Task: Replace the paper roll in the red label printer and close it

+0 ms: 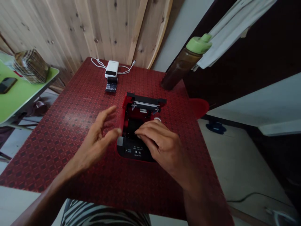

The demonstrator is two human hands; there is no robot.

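Tabletop beneath the device; over its cavity my right hand pinches, anything held unclear; left hand gapes empty alongside.

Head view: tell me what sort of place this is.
Probably a room in a home: a red patterned table, a drink bottle standing on it, and a knotty wooden wall behind.

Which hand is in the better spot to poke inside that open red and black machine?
Probably the right hand: it's over the open machine, fingertips pinched together, while the left hand is spread open by the machine's left edge.
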